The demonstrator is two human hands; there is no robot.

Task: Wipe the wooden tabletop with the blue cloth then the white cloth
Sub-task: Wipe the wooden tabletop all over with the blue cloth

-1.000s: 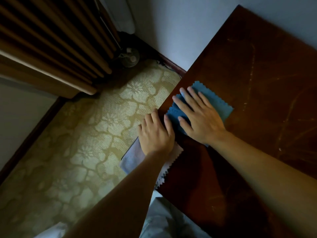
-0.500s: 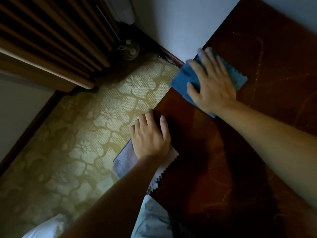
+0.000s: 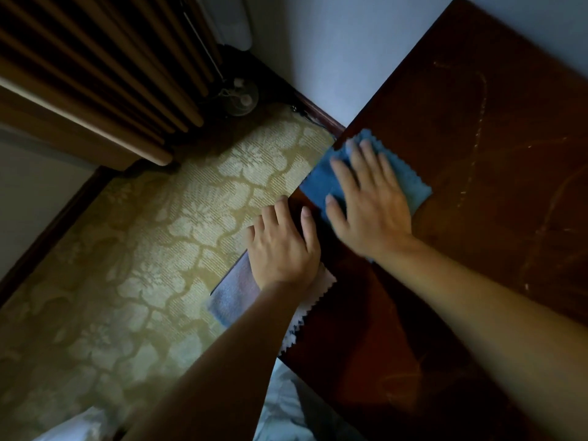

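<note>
A dark reddish wooden tabletop (image 3: 471,192) fills the right side, marked with pale streaks. My right hand (image 3: 369,202) lies flat with spread fingers on the blue cloth (image 3: 410,183), pressing it onto the table near its left edge. My left hand (image 3: 283,246) rests on the table's left edge, fingers over the side, on top of the white cloth (image 3: 305,316). Part of that white cloth hangs off the edge and looks bluish in the shade.
Beside the table lies a yellow floral-patterned floor (image 3: 165,249). A brown pleated curtain (image 3: 95,71) hangs at the upper left, a small round object (image 3: 238,97) sits in the dark corner, and a pale wall (image 3: 343,49) stands behind the table.
My right hand slid the blue cloth away along the left edge, then back toward me. My left hand stayed on the white cloth at the edge.
</note>
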